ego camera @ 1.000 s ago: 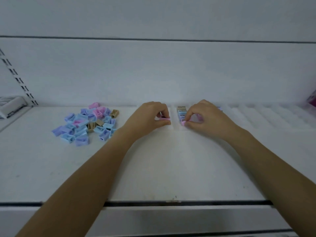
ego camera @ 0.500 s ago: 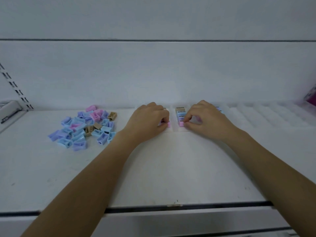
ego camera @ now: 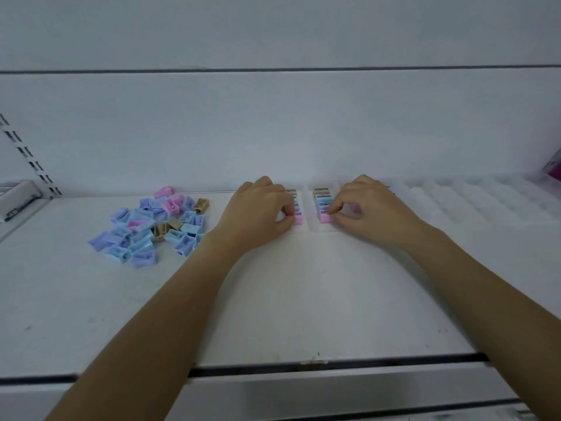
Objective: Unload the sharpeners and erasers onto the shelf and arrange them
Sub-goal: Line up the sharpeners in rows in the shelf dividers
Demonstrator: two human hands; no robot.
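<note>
On the white shelf [ego camera: 273,299], one small pink sharpener [ego camera: 299,219] is pinched by the curled fingertips of the left hand [ego camera: 258,214] and a second pink sharpener [ego camera: 324,218] by the right hand [ego camera: 373,211], each fronting a short tan-blue-purple row, a loose pastel pile [ego camera: 151,226] lying well left.

white shelf [ego camera: 303,299] | loose sharpener pile [ego camera: 151,229] left | ridged tray [ego camera: 470,202] right

Even, cool, fairly bright light, faint soft shadows, slight overall softness, wide-angle bending at the edges.
</note>
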